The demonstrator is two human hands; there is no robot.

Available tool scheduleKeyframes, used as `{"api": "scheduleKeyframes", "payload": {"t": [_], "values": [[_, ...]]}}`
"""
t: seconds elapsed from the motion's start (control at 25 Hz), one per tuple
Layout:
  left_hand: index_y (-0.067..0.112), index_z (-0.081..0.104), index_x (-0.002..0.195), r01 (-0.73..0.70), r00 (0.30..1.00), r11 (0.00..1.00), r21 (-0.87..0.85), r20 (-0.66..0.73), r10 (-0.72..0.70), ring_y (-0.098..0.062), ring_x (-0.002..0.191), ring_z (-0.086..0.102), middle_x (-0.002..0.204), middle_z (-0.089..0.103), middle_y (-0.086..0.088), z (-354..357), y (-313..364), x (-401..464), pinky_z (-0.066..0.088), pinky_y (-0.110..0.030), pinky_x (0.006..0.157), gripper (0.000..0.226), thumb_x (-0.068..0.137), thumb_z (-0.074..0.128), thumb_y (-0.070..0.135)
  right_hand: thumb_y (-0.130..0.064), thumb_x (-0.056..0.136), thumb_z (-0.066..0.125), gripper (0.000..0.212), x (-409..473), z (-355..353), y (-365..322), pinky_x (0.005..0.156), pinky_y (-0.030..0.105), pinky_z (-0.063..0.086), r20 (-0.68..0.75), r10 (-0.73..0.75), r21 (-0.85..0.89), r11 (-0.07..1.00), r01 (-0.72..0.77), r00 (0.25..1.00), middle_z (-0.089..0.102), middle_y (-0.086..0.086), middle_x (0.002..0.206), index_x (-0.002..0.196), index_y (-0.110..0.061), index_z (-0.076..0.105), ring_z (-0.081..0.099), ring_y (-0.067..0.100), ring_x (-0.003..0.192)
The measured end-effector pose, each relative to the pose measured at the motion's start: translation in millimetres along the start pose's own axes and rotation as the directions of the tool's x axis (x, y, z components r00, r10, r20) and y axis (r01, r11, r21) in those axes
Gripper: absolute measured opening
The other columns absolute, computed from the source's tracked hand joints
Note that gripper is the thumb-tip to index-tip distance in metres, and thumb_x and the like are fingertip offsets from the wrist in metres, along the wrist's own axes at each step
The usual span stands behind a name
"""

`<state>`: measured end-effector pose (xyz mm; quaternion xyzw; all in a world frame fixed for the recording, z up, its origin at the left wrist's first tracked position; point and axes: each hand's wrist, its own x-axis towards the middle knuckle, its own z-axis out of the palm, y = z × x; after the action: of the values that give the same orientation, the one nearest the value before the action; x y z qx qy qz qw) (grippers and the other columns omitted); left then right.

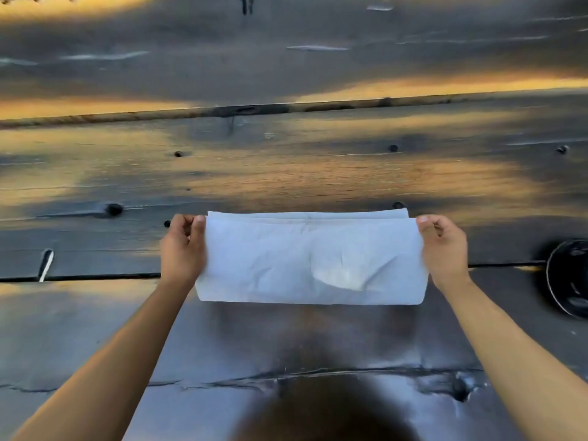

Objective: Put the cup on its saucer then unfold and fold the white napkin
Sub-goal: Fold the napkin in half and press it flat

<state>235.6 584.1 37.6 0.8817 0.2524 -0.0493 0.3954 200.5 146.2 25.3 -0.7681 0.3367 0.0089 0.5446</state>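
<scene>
both bare forearms reach over the dark wooden plank table (pixel 95 329); left hand (pixel 183 246) and right hand (pixel 442 249) pinch the white folded cloth napkin's (pixel 310 259) far corners.

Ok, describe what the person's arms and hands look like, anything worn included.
Both forearms are bare up to the frame edge, with no sleeves in view. The left hand and right hand wear no gloves; no rings, watch or bracelets are visible.

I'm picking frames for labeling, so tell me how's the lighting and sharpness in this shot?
Head view: warm orange light streaks the dark wooden table; a dark shadow falls at bottom centre; the white napkin is evenly lit, its left edge slightly motion-blurred; wide-angle lens bends the plank seams.
</scene>
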Motion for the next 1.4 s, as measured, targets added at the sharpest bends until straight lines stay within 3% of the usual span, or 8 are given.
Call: {"api": "scheduleKeyframes", "payload": {"t": [0.24, 0.52, 0.68, 0.88, 1.0, 1.16, 1.28, 1.4], "values": [[0.015, 0.052, 0.092, 0.009, 1.000, 0.997, 0.082, 0.027, -0.011, -0.010, 0.065, 0.051, 0.074, 0.058, 0.003, 21, -6, 25, 0.038, -0.029, 0.055, 0.031, 0.104, 0.043, 0.043, -0.032, 0.102, 0.052, 0.020, 27, 20, 5, 0.070, 0.031, 0.044, -0.002, -0.045, -0.181, 0.983, 0.044, 0.999, 0.067, 0.005, 0.092, 0.094, -0.017, 0.062, 0.056, 0.017, 0.082], [0.015, 0.057, 0.095, 0.029, 1.000, 0.985, 0.172, -0.016, -0.026, -0.020, 0.073, 0.054, 0.076, 0.058, 0.008, 33, -10, 37, 0.038, -0.032, 0.065, 0.028, 0.103, 0.048, 0.040, -0.048, 0.098, 0.055, 0.034, 37, 29, 6, 0.071, 0.033, 0.044, -0.051, 0.008, -0.332, 0.943, -0.025, 0.999, 0.066, -0.007, 0.081, 0.089, -0.016, 0.065, 0.061, 0.019, 0.082], [0.012, 0.055, 0.085, 0.039, 0.997, 0.972, 0.230, -0.072, -0.023, -0.025, 0.066, 0.057, 0.067, 0.058, 0.006, 36, -9, 35, 0.035, -0.030, 0.053, 0.032, 0.100, 0.053, 0.041, -0.052, 0.093, 0.061, 0.041, 36, 34, 3, 0.071, 0.029, 0.040, -0.129, 0.058, -0.362, 0.927, -0.102, 0.990, 0.062, -0.007, 0.074, 0.083, -0.012, 0.063, 0.061, 0.021, 0.083], [0.006, 0.055, 0.090, -0.057, 0.985, 0.935, 0.349, -0.136, 0.111, -0.033, 0.087, 0.056, 0.092, 0.060, -0.012, 31, -6, 30, 0.042, -0.039, 0.071, 0.034, 0.099, 0.055, 0.039, -0.057, 0.092, 0.057, 0.038, 22, 35, -8, 0.079, 0.041, 0.051, -0.256, -0.048, -0.520, 0.849, -0.096, 0.965, 0.065, 0.003, 0.091, 0.093, -0.018, 0.060, 0.060, 0.029, 0.096], [0.000, 0.059, 0.115, -0.302, 0.910, 0.802, 0.515, -0.093, 0.403, -0.041, 0.112, 0.053, 0.119, 0.058, -0.022, 30, -16, 15, 0.042, -0.050, 0.093, 0.031, 0.099, 0.052, 0.025, -0.040, 0.093, 0.058, 0.036, 0, 59, -11, 0.104, 0.052, 0.041, -0.301, -0.276, -0.628, 0.778, 0.029, 0.913, 0.056, 0.016, 0.119, 0.113, -0.011, 0.060, 0.050, 0.038, 0.115], [-0.002, 0.036, 0.152, -0.622, 0.774, 0.566, 0.542, 0.314, 0.550, -0.034, 0.152, 0.024, 0.161, 0.032, -0.017, 33, -42, 0, 0.021, -0.051, 0.124, 0.053, 0.104, 0.034, 0.022, -0.019, 0.094, 0.055, 0.039, -59, 160, -31, 0.124, 0.052, 0.017, 0.146, -0.382, -0.602, 0.698, 0.388, 0.913, 0.049, 0.017, 0.145, 0.131, -0.007, 0.057, 0.035, 0.038, 0.144], [0.000, 0.023, 0.156, -0.627, 0.779, 0.600, 0.497, 0.402, 0.481, -0.028, 0.155, 0.011, 0.166, 0.017, -0.013, 37, -49, 1, 0.014, -0.047, 0.126, 0.059, 0.106, 0.023, 0.030, -0.022, 0.102, 0.041, 0.049, -107, 244, -39, 0.126, 0.049, 0.009, 0.563, -0.410, -0.532, 0.484, 0.694, 0.718, 0.034, 0.012, 0.162, 0.149, -0.010, 0.045, 0.020, 0.034, 0.153], [0.003, 0.020, 0.158, -0.624, 0.781, 0.575, 0.530, 0.393, 0.486, -0.026, 0.156, 0.009, 0.167, 0.014, -0.011, 39, -57, 2, 0.011, -0.047, 0.126, 0.060, 0.105, 0.020, 0.031, -0.030, 0.108, 0.024, 0.055, -121, 281, -33, 0.127, 0.047, 0.003, 0.701, -0.358, -0.513, 0.347, 0.785, 0.617, 0.019, 0.005, 0.168, 0.159, -0.012, 0.023, 0.004, 0.028, 0.157]]}}
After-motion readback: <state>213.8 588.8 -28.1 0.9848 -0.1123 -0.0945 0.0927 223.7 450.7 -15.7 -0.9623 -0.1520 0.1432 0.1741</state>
